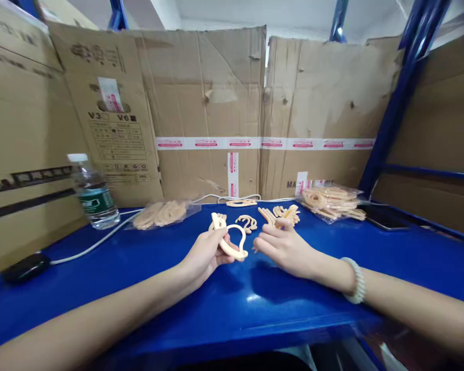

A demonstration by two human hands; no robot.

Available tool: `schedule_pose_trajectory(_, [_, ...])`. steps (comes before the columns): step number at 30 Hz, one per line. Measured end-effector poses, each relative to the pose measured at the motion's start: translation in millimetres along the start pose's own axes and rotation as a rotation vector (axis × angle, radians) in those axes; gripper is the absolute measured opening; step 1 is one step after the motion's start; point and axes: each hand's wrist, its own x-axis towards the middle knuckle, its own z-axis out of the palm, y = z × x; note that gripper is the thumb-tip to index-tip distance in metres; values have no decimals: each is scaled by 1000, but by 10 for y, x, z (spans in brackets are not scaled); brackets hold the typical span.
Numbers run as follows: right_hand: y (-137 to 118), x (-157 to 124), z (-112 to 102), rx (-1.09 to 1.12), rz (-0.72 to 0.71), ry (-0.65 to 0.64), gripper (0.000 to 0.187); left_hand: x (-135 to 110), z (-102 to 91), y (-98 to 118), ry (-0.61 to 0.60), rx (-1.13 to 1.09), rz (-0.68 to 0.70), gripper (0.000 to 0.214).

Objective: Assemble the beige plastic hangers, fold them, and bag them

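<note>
We work at a blue desk (255,314) walled in by cardboard boxes (201,103).
Bare desk lies open toward the near edge; boxes close the back and left, a blue post (400,103) the right. Our left hand (206,253) pinches a cream plastic loop (236,241) above the desk's middle. Our right hand (286,248), fingers loosely curled, sits just beside it; whether it holds anything we cannot tell.

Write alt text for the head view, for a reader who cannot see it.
A person's left hand holds a cream hook-shaped piece over a blue table, the right hand curled close beside it. Similar loose pieces and two clear bags of them lie beyond, a water bottle stands left, cardboard boxes behind.
</note>
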Motion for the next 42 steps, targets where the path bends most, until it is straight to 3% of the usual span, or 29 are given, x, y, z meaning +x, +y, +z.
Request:
schedule_pose_trajectory(3, [185,-85,117,73,189,25,18,13,-21,-50,-33,43,21,32])
schedule_pose_trajectory(6, [355,-152,169,132,293,-4,21,21,-31,-73,-78,50,13,30])
schedule_pose_trajectory(14, [540,-169,286,483,365,-101,26,13,-31,-25,-67,33,-23,32])
schedule_pose_trajectory(19, [549,-184,375,547,384,-205,20,2,-17,-18,-62,38,-31,33])
schedule_pose_trajectory(27, [561,-204,413,504,414,-236,13,14,-38,-20,-81,42,-38,33])
schedule_pose_trajectory(35, [589,-220,451,428,398,-220,20,3,-41,-25,-135,59,-27,34])
schedule_pose_trajectory(42, [588,-247,435,375,434,-303,24,-25,10,37,-123,66,-67,12])
